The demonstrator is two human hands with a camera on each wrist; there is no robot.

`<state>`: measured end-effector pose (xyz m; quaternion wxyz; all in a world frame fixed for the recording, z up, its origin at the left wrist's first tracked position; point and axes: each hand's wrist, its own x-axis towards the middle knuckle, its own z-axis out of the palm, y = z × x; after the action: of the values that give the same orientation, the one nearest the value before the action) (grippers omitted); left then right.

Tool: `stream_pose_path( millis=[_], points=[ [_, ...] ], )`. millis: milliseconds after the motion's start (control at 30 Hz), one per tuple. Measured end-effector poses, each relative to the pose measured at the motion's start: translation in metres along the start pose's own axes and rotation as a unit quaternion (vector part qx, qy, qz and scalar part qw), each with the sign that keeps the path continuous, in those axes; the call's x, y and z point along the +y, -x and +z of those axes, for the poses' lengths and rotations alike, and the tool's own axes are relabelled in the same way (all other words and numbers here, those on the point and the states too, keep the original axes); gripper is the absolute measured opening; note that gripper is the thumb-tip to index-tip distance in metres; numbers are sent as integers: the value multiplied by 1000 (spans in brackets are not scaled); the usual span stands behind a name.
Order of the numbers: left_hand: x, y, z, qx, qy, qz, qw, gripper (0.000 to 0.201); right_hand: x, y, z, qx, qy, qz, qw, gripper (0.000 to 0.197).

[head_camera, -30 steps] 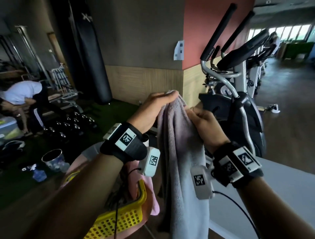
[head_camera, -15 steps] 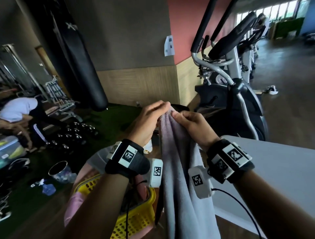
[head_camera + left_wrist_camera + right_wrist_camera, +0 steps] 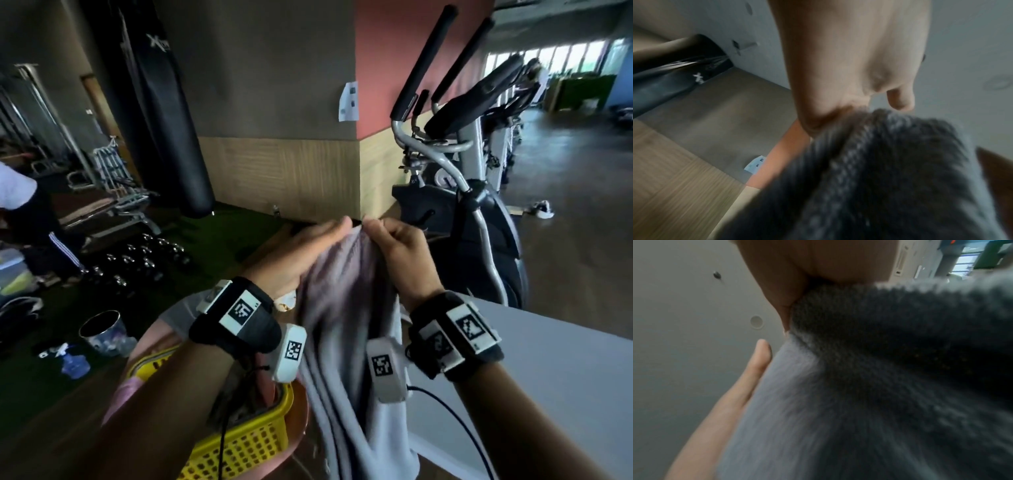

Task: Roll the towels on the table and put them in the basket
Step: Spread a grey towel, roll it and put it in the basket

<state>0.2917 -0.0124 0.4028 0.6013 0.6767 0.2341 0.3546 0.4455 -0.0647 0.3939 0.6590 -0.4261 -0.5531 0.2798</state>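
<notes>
A grey towel (image 3: 346, 329) hangs lengthwise in the air in front of me, between the table and the basket. My left hand (image 3: 308, 250) and my right hand (image 3: 397, 246) pinch its top edge close together, almost touching. The cloth drapes down past both wrists. In the left wrist view the towel (image 3: 879, 170) bunches under my left hand (image 3: 849, 81). In the right wrist view the towel (image 3: 859, 386) fills most of the picture below my right hand (image 3: 818, 280). The yellow basket (image 3: 239, 445) sits low at my left, with pink cloth (image 3: 120, 394) in it.
A white table (image 3: 555, 370) lies at the lower right. An exercise machine (image 3: 472, 212) stands just behind it. A punching bag (image 3: 154, 113), dumbbells (image 3: 137, 260), a metal cup (image 3: 101, 330) and a bent-over person (image 3: 20, 212) are at the left.
Both hands have come down with the towel and drawn closer together at its top edge. The head view has swung between frames.
</notes>
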Motion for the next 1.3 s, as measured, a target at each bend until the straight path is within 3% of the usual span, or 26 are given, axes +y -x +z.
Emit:
stream_pose_path(
  millis=[67,167,200,267,300,367,433,533,667,767,833,900,1000,1100,1167,1233,1300],
  points=[
    [3,3,3,-17,-51,7,999,37,-8,-12,0,3,-10,-11,1000,47],
    [25,0,-1,94,-3,55,994,17,-1,-7,4,-57,-13,18,998,49],
    [28,-3,-5,129,19,74,989,19,3,-3,5,-78,-8,32,996,53],
    [25,-4,-3,119,50,78,988,29,2,-4,5,-82,-11,31,996,56],
    [18,-3,1,78,54,59,994,35,-4,-9,5,-63,-20,16,998,55],
    [9,0,10,31,-6,25,999,38,-19,-25,3,-30,-30,-14,999,54],
    [18,2,9,62,-5,57,996,28,-22,-31,4,-50,-17,-23,998,50],
    [30,-5,-8,143,71,111,981,23,-8,-11,11,-110,-3,23,994,49],
    [17,1,3,33,22,49,998,31,-23,-29,11,-47,5,-9,999,51],
    [30,3,-3,79,25,62,995,21,-23,-34,12,-79,-4,-9,997,53],
    [36,0,-13,116,45,81,989,33,-7,-17,17,-145,7,27,989,50],
    [29,3,-13,89,36,58,994,41,-5,-11,16,-179,1,43,983,43],
    [11,14,-1,25,-15,2,1000,39,-20,-32,13,-141,-3,2,990,48],
    [26,13,-16,98,-9,71,993,25,-13,-26,19,-179,-14,7,984,55],
    [38,12,-26,124,26,97,987,26,-6,-10,23,-214,-19,26,976,54],
    [36,15,-22,66,-12,81,994,37,-12,-14,22,-186,-40,17,982,46],
    [33,20,-13,27,-52,55,997,32,-27,-28,20,-125,-60,-14,990,44]
  ],
)
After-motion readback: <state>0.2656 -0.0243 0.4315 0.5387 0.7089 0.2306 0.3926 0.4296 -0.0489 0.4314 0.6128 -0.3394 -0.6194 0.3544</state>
